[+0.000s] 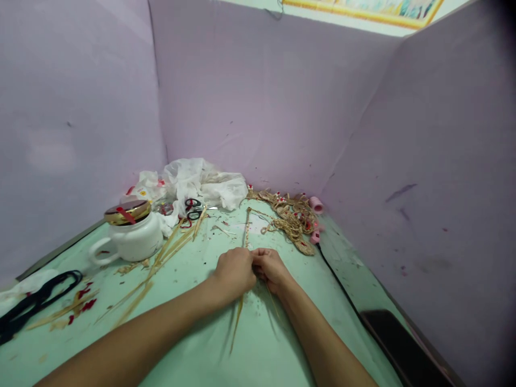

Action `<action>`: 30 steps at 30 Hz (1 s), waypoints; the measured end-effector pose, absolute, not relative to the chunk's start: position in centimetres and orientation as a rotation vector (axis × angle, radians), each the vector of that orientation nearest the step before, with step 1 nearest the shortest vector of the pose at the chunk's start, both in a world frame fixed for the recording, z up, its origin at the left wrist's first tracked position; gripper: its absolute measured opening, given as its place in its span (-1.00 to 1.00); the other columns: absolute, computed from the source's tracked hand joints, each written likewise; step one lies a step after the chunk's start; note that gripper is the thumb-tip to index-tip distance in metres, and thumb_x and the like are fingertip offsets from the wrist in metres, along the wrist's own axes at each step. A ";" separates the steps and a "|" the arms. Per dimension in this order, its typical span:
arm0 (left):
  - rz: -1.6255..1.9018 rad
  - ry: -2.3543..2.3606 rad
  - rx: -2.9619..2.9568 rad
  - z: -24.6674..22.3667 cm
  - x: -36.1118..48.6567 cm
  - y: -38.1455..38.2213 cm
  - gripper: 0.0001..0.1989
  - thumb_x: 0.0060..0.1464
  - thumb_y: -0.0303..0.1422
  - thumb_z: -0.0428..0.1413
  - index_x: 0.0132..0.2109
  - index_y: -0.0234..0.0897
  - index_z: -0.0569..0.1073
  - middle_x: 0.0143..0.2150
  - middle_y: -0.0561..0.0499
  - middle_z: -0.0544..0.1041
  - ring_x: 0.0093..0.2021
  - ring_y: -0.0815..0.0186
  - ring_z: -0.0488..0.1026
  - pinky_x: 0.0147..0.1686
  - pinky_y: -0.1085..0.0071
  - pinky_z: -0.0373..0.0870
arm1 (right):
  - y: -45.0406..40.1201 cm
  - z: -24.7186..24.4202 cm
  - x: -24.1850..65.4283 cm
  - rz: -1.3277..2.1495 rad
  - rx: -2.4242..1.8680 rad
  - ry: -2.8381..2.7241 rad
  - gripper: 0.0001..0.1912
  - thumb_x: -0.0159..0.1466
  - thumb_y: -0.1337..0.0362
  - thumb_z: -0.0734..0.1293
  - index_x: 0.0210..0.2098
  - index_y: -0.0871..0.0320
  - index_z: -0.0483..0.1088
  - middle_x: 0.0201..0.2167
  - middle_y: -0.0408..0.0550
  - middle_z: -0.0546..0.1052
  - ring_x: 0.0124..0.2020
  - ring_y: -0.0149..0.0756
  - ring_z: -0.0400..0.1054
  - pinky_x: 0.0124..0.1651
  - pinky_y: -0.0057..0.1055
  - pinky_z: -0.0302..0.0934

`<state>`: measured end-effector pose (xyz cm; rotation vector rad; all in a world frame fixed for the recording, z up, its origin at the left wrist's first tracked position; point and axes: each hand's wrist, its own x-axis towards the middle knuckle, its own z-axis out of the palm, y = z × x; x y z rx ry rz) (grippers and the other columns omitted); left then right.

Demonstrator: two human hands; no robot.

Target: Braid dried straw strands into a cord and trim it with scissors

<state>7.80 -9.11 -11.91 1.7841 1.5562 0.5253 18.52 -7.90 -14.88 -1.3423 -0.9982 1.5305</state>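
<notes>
A thin braided straw cord [247, 228] runs down the middle of the green table to my hands. My left hand [236, 273] is closed around its near end, and loose straw strands [237, 317] hang out below it. Touching it on the right, my right hand [271, 267] is pinched on the strands, with a thin strand trailing beneath. The fingertips are partly hidden. The cord's far end bends right toward a heap of braided straw [296, 220] with small red and white pieces.
At left stand a white mug [139, 239] with a gold-rimmed lid, loose straw [161, 258] and black cord [38, 301]. Behind are scissors [194, 209] and white plastic bags [201, 183]. A black phone-like object [403, 349] with a cable [338, 279] lies at right, beside purple walls.
</notes>
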 end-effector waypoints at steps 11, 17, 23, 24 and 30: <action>0.453 1.256 1.190 -11.5 5.5 -5.3 -0.93 -0.32 -0.48 0.02 -0.58 -0.42 0.37 -0.71 0.03 0.34 -0.73 0.49 0.21 -0.76 0.57 -0.01 | -7.7 -14.2 19.1 1.684 -1.228 -0.974 -0.88 -0.17 0.39 0.33 -0.58 0.29 0.33 -0.71 -0.16 0.39 -0.72 -0.54 0.16 -0.64 -0.58 -0.06; 0.435 1.493 1.343 -11.5 6.3 -6.2 -0.91 -0.38 -0.50 0.00 -0.72 -0.36 0.26 -0.87 0.14 0.09 -0.83 0.51 0.01 -0.80 0.55 -0.14 | -7.7 -14.7 18.9 1.308 -1.445 -1.371 -0.97 -0.14 0.41 0.27 -0.63 0.27 0.33 -0.69 -0.14 0.40 -0.68 -0.54 0.14 -0.60 -0.58 -0.05; 0.531 1.573 1.329 -11.2 7.4 -6.8 -0.81 -0.41 -0.54 0.01 -0.75 -0.30 0.12 -0.90 0.18 -0.04 -0.82 0.51 -0.03 -0.80 0.55 -0.16 | -8.9 -13.7 19.1 0.672 -1.805 -1.693 -0.87 -0.09 0.32 0.26 -0.64 0.24 0.40 -0.68 -0.08 0.43 -0.63 -0.44 0.21 -0.58 -0.53 -0.05; 0.540 1.571 1.316 -11.3 7.4 -6.8 -0.81 -0.41 -0.54 0.01 -0.75 -0.30 0.13 -0.91 0.18 -0.03 -0.82 0.51 -0.02 -0.80 0.55 -0.16 | -9.2 -13.5 19.0 0.669 -1.825 -1.707 -0.87 -0.09 0.32 0.25 -0.64 0.23 0.41 -0.68 -0.08 0.43 -0.63 -0.44 0.21 -0.59 -0.53 -0.05; 0.517 1.471 1.251 -12.3 6.7 -6.3 -0.85 -0.39 -0.49 0.01 -0.75 -0.33 0.18 -0.87 0.14 0.10 -0.83 0.52 0.01 -0.81 0.56 -0.18 | -10.6 -13.2 18.1 0.575 -1.671 -1.925 -0.81 -0.08 0.42 0.20 -0.62 0.20 0.45 -0.66 -0.10 0.45 -0.60 -0.43 0.23 -0.55 -0.52 -0.06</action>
